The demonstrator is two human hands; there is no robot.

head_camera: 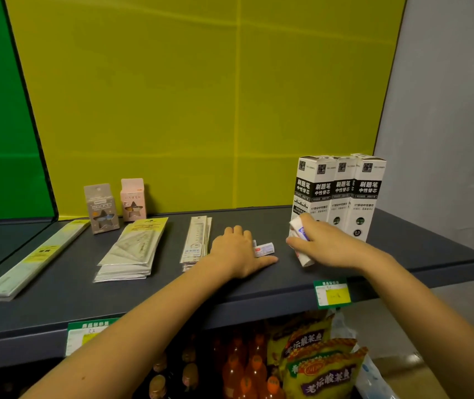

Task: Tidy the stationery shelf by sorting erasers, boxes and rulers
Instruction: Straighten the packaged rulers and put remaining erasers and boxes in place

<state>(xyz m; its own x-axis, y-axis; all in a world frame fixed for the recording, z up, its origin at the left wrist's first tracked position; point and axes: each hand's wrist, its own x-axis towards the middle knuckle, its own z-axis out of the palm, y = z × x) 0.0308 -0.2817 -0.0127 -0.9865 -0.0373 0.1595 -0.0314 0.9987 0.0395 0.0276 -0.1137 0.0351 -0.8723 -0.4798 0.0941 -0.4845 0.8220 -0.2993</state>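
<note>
On the dark grey shelf (259,286) my left hand (237,251) lies over small white erasers (264,249), fingers curled over them and thumb stretched flat on the shelf. My right hand (328,246) grips a bunch of white erasers (299,230), one end sticking out below at the shelf surface. Three tall black-and-white refill boxes (339,194) stand upright just behind my right hand. Left of my left hand lies a stack of packaged rulers (197,241).
A stack of set-square packs (133,249) and long ruler packs (32,260) lie further left. Two small star-window boxes (115,205) stand at the back. Price tags (332,293) hang on the shelf's front edge. Drink bottles and noodle packets (316,364) fill the shelf below.
</note>
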